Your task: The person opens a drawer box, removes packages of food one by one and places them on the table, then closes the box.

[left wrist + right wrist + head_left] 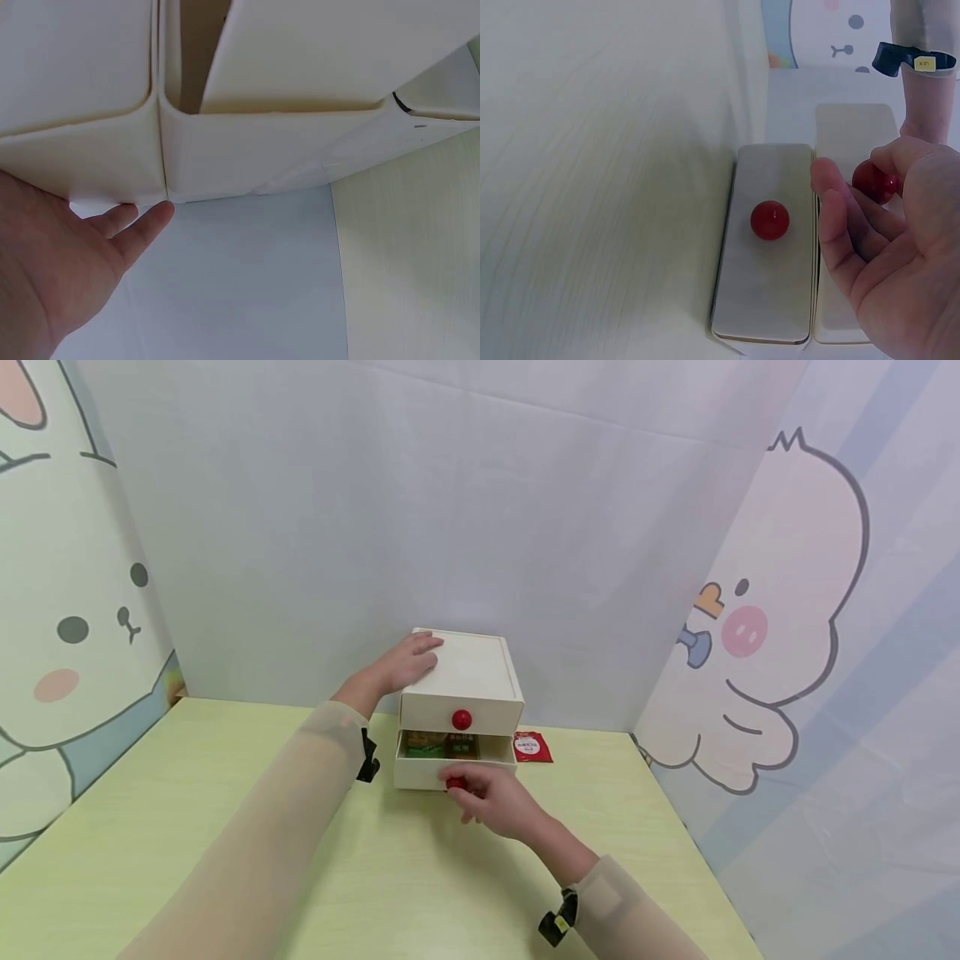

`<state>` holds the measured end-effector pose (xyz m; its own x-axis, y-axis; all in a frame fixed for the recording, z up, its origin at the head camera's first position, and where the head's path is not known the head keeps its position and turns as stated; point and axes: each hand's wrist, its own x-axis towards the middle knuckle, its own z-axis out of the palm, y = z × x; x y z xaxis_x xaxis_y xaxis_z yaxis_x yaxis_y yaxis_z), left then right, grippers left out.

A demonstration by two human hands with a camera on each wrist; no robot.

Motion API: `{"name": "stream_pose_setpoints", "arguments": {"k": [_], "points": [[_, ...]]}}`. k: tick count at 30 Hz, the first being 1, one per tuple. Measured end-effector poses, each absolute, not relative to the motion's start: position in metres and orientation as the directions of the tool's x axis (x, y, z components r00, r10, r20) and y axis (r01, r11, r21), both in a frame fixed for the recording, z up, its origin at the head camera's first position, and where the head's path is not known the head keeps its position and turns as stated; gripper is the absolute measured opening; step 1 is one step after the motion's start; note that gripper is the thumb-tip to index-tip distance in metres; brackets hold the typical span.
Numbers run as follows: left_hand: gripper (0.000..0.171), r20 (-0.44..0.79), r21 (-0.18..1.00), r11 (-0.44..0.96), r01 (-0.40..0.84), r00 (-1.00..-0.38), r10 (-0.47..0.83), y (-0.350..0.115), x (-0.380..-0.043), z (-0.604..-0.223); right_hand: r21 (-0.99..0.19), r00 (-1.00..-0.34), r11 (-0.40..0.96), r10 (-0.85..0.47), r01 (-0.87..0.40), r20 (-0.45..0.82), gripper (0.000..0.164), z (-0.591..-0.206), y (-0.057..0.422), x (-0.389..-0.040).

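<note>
A white plastic two-drawer cabinet (pixel 476 668) is set on a pale yellow-green wood-grained counter (pixel 187 777), close to a plain greyish-white fabric backdrop (pixel 525 527). The left hand (pixel 397 667) is laid along the left edge of the cabinet's top, its fingers extended and slightly spread, with nothing gripped.

The round red knob of the lower drawer (pixel 454 784) is pinched between the thumb and curled fingers of the right hand (pixel 498 802). The white lower drawer (pixel 420 774) is drawn partly out, and a green printed packet (pixel 426 744) and a dark reddish-brown packet with pale print (pixel 462 745) are seen side by side inside it; the print cannot be read. The white upper drawer (pixel 427 717) is closed, and its round red knob (pixel 462 720) is left untouched in the head view.

On the counter, just beside the cabinet's right side, a flat red packet with a round white label (pixel 532 747) is placed. Both forearms are covered by translucent beige sleeves (pixel 262 843), with black bands (pixel 367 756) worn near the wrists. A cartoon rabbit (pixel 67 552) is printed on the left wall covering, and a white cartoon bird with a pink cheek (pixel 795 568) on the right one.
</note>
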<state>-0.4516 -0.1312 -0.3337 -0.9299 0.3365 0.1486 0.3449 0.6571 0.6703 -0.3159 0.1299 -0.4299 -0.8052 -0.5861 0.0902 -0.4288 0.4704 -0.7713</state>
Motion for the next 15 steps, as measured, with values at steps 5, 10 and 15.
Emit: {"name": "stream_pose_setpoints", "arguments": {"k": [5,10,15], "points": [[0.063,0.148,0.676,0.652,0.344,-0.93,0.336,-0.131,-0.45,-0.332,-0.777,-0.801,0.461,-0.591,-0.429,0.092,0.029,-0.431,0.131,-0.311],[0.062,0.149,0.678,0.65,0.342,-0.931,0.334,-0.131,-0.449,-0.332,-0.776,-0.802,0.455,-0.588,-0.436,0.106,0.028,-0.433,0.13,-0.308],[0.063,0.147,0.673,0.656,0.34,-0.932,0.332,-0.131,-0.45,-0.333,-0.782,-0.802,0.447,-0.587,-0.435,0.111,0.028,-0.435,0.13,-0.305]]}}
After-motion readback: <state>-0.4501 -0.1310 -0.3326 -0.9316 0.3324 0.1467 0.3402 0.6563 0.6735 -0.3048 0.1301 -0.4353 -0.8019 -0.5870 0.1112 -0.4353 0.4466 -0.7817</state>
